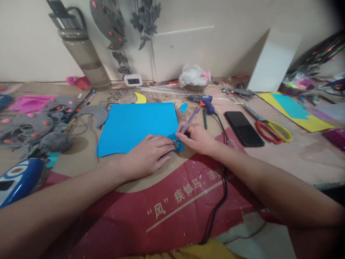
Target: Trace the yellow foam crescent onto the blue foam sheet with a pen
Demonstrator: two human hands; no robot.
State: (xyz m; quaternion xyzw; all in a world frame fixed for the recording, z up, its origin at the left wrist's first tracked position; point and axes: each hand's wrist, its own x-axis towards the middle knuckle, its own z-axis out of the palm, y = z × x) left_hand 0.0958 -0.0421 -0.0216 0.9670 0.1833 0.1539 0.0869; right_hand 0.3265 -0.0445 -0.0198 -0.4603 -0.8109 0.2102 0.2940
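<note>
A bright blue sheet (140, 122) lies on the printed cardboard in front of me. My left hand (151, 153) rests flat on its lower right part, fingers stretched out. Its fingertips touch a small teal cut-out shape (177, 144) near the sheet's corner; part of that shape is hidden. My right hand (198, 138) is closed around a pale purple pen (191, 118), held slanted with its top end up and away. The pen's tip is hidden by my fingers, close to the teal shape. Just beyond lie small blue cut-outs (184, 107).
A blue hot glue gun (206, 103) trails a black cord (225, 180) past my right forearm. Right of it lie a phone (244, 128) and red-and-yellow scissors (269, 129). Grey felt moons (29, 126) and a bottle (83, 54) are on the left, a clock (133, 80) behind.
</note>
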